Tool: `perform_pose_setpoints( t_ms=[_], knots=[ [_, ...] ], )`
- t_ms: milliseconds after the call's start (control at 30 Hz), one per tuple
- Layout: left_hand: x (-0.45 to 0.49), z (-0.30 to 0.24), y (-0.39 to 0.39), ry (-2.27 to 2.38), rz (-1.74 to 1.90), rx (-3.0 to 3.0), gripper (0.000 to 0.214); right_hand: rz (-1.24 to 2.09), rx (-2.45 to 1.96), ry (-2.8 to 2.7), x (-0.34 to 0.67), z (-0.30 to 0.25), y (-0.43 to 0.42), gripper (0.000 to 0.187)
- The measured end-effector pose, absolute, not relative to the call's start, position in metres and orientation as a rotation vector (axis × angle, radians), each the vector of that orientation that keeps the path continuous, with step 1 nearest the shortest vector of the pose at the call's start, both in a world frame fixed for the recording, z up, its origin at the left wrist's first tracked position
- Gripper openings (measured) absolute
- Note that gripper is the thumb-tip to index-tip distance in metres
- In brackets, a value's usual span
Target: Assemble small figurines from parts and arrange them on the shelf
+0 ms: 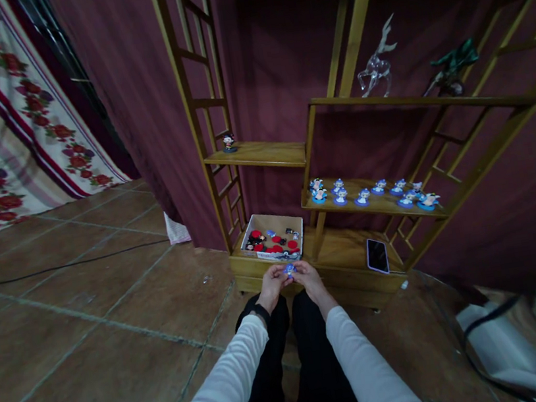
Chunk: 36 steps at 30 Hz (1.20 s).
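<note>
Blue and white figurines stand on the low shelf to the right of the cardboard box, and I count ten, though some overlap. One more is in the hands: a small blue figurine, just in front of that same box. Two hands are on it, left hand and right hand, fingertips drawn in and pinching it from either side, hardly any gap between them. It's tiny, blue on top with a paler patch, the finer detail lost to blur and fingers. Inside the box, red pieces and dark bits lie jumbled, too crowded to count. One dark figurine is up above the box, to its left. One phone lies right of the box; one clear deer ornament and one green ornament stand higher, well over to the box's right.
</note>
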State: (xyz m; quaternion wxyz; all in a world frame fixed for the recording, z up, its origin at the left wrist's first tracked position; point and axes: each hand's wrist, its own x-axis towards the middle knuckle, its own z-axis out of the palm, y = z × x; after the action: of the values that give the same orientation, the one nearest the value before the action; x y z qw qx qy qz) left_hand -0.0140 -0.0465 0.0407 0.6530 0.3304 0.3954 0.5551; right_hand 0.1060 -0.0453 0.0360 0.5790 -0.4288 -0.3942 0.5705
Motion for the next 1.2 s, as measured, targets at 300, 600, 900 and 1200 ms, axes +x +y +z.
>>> perform_pose_setpoints(
  t_ms=[300,600,900,1200],
  knots=[
    [-0.014,0.042,-0.051,0.928,1.354,1.0,0.025,1.206,-0.957,-1.142,0.107,0.03,-0.045,0.022],
    [-0.015,0.039,-0.05,0.992,1.376,1.051,0.023,1.156,-1.02,-1.18,0.107,0.032,-0.044,0.023],
    [-0.017,0.03,-0.027,1.027,1.253,0.873,0.022,1.188,-1.158,-1.141,0.11,0.025,-0.031,0.021],
    [-0.022,0.036,-0.026,0.924,1.164,0.606,0.013,1.295,-1.087,-0.882,0.106,0.031,-0.034,0.027]
  ],
)
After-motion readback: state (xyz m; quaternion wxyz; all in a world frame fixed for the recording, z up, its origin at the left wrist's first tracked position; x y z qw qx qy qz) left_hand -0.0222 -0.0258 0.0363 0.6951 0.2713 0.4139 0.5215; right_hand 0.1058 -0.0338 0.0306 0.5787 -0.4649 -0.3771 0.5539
